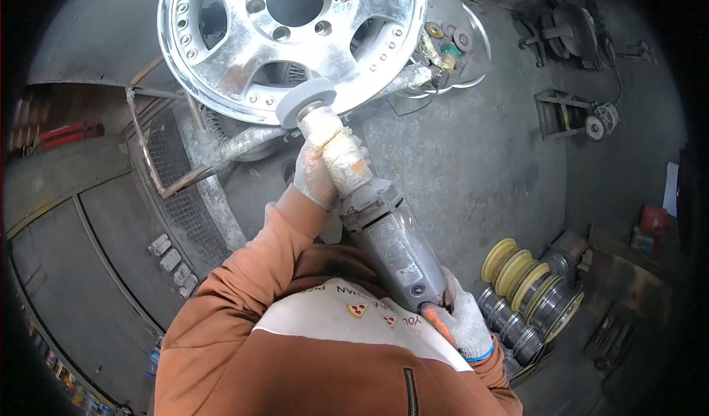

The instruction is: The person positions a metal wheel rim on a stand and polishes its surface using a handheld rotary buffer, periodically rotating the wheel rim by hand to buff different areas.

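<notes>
A large straight grinder (399,250) runs diagonally from my right hip up to a shiny alloy wheel rim (317,54). My left hand (316,176), in a whitish glove, is closed around the grinder's cloth-wrapped neck. At the rear end, my gloved right hand (467,321) grips the tool near its handle, with part of the fingers hidden behind the body. The grinder's round grey abrasive wheel (306,100) is at the rim's lower edge; whether they touch I cannot tell.
Used discs (461,40) lie on a surface right of the rim. A bent pipe frame (151,150) stands at left beside a mesh panel (185,205). Stacked wheel rims (528,283) sit at lower right. A metal stand (563,117) with a reel is on the floor at right.
</notes>
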A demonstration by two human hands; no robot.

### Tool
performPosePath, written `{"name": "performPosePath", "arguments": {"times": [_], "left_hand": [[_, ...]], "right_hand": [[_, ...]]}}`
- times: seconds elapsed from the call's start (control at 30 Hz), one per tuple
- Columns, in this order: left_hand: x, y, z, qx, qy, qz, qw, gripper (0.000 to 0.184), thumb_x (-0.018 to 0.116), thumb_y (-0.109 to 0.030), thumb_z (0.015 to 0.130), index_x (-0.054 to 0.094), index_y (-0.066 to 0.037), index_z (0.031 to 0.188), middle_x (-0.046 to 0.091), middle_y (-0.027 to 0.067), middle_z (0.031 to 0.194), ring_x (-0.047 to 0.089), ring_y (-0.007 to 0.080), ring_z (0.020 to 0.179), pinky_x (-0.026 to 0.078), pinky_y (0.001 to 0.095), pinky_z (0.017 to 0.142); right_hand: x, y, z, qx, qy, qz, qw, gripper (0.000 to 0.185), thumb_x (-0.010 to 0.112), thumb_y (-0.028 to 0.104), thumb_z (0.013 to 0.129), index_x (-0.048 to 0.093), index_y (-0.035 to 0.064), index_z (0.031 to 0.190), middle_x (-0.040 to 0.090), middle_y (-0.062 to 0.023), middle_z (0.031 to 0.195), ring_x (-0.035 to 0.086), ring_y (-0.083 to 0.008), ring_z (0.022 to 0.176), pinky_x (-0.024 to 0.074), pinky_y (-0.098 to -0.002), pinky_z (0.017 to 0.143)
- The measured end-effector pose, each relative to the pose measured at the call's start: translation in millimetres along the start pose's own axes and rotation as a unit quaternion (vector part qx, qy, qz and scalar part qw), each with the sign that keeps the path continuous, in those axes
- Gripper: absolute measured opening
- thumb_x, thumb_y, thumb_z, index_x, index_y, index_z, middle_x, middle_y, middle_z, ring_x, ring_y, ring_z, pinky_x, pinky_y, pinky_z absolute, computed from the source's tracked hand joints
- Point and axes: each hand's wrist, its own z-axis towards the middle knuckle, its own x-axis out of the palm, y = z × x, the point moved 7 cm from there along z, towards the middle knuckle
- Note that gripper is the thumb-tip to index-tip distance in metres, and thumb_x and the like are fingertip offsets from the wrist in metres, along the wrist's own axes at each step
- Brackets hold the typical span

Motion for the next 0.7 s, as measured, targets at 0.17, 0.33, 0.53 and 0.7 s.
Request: {"name": "performPosePath", "arguments": {"times": [0.17, 0.33, 0.53, 0.7], "left_hand": [[1, 19, 32, -0.004, 0.034, 0.017, 0.999, 0.037, 0.061, -0.034, 0.089, 0.060, -0.002, 0.106, 0.065, 0.0154, 0.094, 0.065, 0.0344, 0.086, 0.055, 0.0518, 0.081], [9, 43, 59, -0.048, 0.064, -0.033, 0.996, 0.035, 0.060, -0.035, 0.092, 0.061, -0.002, 0.104, 0.066, 0.0159, 0.093, 0.066, 0.0357, 0.086, 0.055, 0.0526, 0.081], [11, 40, 49, -0.062, 0.048, -0.048, 0.996, 0.037, 0.064, -0.035, 0.089, 0.061, 0.000, 0.103, 0.065, 0.0159, 0.091, 0.065, 0.0357, 0.085, 0.055, 0.0530, 0.080], [1, 16, 25, -0.049, 0.042, -0.044, 0.997, 0.037, 0.067, -0.034, 0.086, 0.061, -0.001, 0.102, 0.065, 0.0152, 0.090, 0.065, 0.0336, 0.083, 0.054, 0.0505, 0.081]], "right_hand": [[-10, -4, -4, 0.013, -0.025, 0.053, 0.998, 0.069, 0.076, 0.029, 0.082, 0.046, -0.0029, 0.136, 0.053, -0.0143, 0.073, 0.058, -0.0263, 0.065, 0.0461, -0.0374, 0.061], [-22, -8, -9, 0.013, -0.074, 0.068, 0.995, 0.071, 0.074, 0.027, 0.084, 0.042, -0.0088, 0.137, 0.060, -0.0150, 0.081, 0.059, -0.0192, 0.075, 0.0481, -0.0349, 0.068], [-12, -5, -14, 0.043, -0.074, 0.086, 0.993, 0.083, 0.074, 0.027, 0.085, 0.033, -0.0187, 0.141, 0.066, -0.0184, 0.085, 0.062, -0.0185, 0.078, 0.0508, -0.0328, 0.072], [3, 5, -18, 0.046, -0.057, 0.042, 0.996, 0.084, 0.075, 0.030, 0.084, 0.034, -0.0167, 0.141, 0.060, -0.0162, 0.074, 0.062, -0.0233, 0.069, 0.0488, -0.0343, 0.064]]}}
